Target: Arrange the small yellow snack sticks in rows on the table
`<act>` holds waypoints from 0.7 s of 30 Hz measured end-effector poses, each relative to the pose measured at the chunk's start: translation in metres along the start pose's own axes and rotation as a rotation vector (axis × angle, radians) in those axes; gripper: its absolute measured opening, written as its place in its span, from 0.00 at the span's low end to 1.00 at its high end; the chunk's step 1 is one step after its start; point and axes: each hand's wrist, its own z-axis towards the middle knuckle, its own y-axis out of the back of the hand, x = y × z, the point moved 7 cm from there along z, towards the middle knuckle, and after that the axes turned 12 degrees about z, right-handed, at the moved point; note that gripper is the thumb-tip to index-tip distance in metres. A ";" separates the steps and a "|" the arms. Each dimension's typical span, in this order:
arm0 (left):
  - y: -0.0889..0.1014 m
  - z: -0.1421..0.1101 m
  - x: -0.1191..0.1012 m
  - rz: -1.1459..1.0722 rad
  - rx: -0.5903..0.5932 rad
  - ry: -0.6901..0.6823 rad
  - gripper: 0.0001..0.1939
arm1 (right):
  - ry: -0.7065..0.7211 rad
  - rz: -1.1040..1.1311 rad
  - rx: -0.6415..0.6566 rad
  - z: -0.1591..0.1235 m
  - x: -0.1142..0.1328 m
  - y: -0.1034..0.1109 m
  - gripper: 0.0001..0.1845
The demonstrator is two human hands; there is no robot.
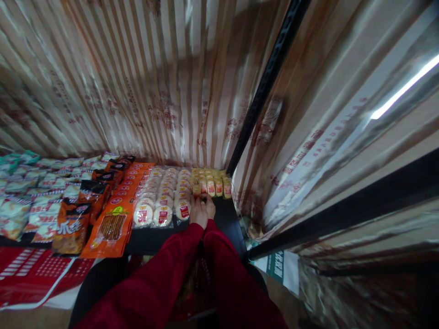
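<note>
My left hand (198, 211) and my right hand (210, 208) are close together at the front of the shelf. Their fingers are closed around a small yellow snack packet (196, 189), partly hidden by the fingers. Just beyond them, several rows of small yellow-wrapped snack packets (218, 186) fill the back right corner. To the left of my hands, round white cakes in clear wrappers (162, 215) stand in rows, with red and yellow labels.
Orange snack bags (111, 221), orange-black bags (71, 224) and white bags (43, 214) line the dark shelf (224, 219) leftward. A black upright post (255, 109) rises at the right corner. Below left is a red basket (37, 269). Plastic-covered corrugated walls (178, 91) enclose the shelf.
</note>
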 end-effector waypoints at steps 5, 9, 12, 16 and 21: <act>0.002 -0.003 0.000 -0.023 -0.063 -0.023 0.24 | 0.019 -0.001 -0.010 0.000 -0.003 -0.003 0.14; 0.002 -0.005 0.000 -0.063 -0.103 -0.056 0.23 | 0.048 0.027 0.008 0.000 -0.006 -0.005 0.14; 0.004 -0.005 0.000 -0.079 -0.128 -0.078 0.21 | 0.041 0.033 -0.010 0.001 -0.007 -0.004 0.15; 0.003 -0.003 0.002 -0.092 -0.063 -0.080 0.22 | 0.017 0.005 -0.034 0.001 -0.004 -0.003 0.16; 0.005 0.001 0.002 -0.088 -0.026 -0.050 0.23 | 0.071 -0.011 -0.084 -0.006 0.002 0.001 0.16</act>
